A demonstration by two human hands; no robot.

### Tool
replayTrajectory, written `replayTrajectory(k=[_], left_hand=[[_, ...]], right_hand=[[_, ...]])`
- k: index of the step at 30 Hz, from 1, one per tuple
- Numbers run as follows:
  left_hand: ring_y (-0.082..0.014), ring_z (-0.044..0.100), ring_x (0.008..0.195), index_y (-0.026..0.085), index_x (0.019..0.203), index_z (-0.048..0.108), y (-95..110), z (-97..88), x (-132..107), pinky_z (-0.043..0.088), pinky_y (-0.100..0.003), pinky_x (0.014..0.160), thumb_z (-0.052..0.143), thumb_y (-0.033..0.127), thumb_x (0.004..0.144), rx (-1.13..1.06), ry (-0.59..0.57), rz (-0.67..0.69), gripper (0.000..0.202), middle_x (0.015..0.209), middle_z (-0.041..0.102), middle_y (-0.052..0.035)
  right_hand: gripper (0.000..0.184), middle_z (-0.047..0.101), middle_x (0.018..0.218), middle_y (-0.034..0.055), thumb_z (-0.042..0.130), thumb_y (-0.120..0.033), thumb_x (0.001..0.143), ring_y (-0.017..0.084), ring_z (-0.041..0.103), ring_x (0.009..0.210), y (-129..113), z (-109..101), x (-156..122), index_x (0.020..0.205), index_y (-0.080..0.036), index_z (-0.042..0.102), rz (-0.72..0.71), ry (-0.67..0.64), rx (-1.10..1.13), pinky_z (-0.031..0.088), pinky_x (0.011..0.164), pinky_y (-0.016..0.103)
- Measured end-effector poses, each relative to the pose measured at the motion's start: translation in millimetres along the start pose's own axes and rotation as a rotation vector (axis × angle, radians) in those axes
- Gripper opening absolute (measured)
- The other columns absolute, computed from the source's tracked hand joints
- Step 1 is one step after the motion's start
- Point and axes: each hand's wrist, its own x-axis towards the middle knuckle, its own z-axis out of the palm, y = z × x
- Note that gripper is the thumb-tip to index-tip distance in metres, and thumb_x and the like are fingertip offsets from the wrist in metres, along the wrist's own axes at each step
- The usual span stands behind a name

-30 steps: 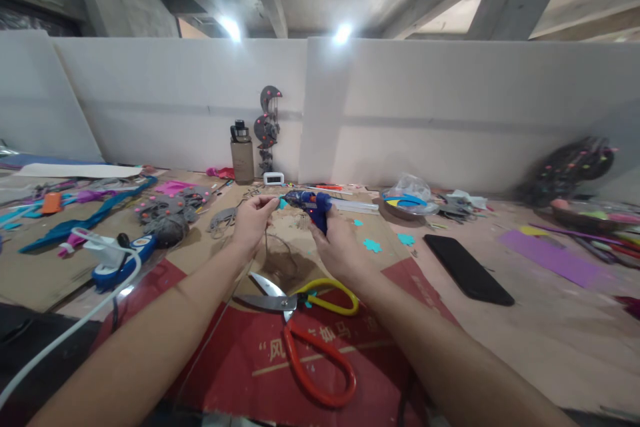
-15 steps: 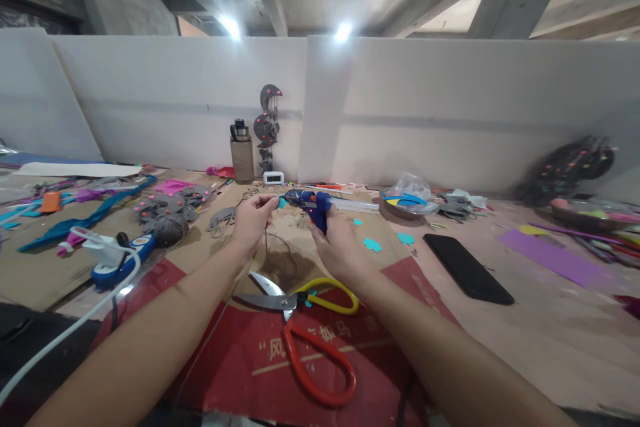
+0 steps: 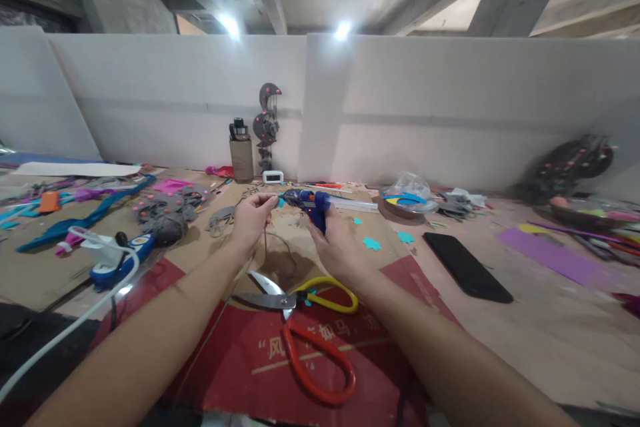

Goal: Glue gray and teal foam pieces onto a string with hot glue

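My right hand (image 3: 336, 240) is wrapped round the handle of a blue glue gun (image 3: 311, 203), whose nozzle points left. My left hand (image 3: 251, 217) pinches a small teal piece (image 3: 282, 201) right at the nozzle tip, and a thin dark wire (image 3: 273, 247) hangs below that hand. Both hands are held just above a sheet of brown cardboard (image 3: 293, 240) in the middle of the table.
Scissors with one yellow and one red handle (image 3: 305, 320) lie on red cardboard close to me. A black phone (image 3: 467, 267) and teal cut-outs (image 3: 373, 243) lie to the right. A second blue glue gun (image 3: 117, 257) with a white cable sits left. A bottle (image 3: 241, 159) stands by the white wall.
Almost nothing has changed; both hands have stayed together at the glue gun's nozzle, and the view has shifted very slightly.
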Motion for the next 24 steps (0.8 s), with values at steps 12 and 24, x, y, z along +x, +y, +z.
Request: replayTrajectory(k=[12,24], left_hand=[[-0.0026,0.034,0.039,0.015,0.08,0.063,-2.3,-1.3,0.6,0.019,-0.019,0.037,0.073,0.037,0.062,-0.036,-0.039,0.004,0.03,0.058,0.054,0.0042],[-0.0027,0.035,0.04,0.015,0.08,0.064,-1.4,-1.3,0.1,0.019,-0.018,0.037,0.073,0.037,0.062,-0.042,-0.04,0.0,0.031,0.058,0.054,0.0042]], right_hand=[[0.037,0.062,0.107,0.0141,0.044,-0.025,0.084,0.026,0.059,0.096,3.1,1.9,0.6,0.12,-0.015,0.048,-0.013,0.023,0.01,0.045,0.083,0.037],[0.037,0.062,0.106,0.014,0.046,-0.024,0.083,0.025,0.059,0.095,3.3,2.5,1.3,0.119,-0.015,0.049,-0.022,0.024,0.02,0.045,0.082,0.038]])
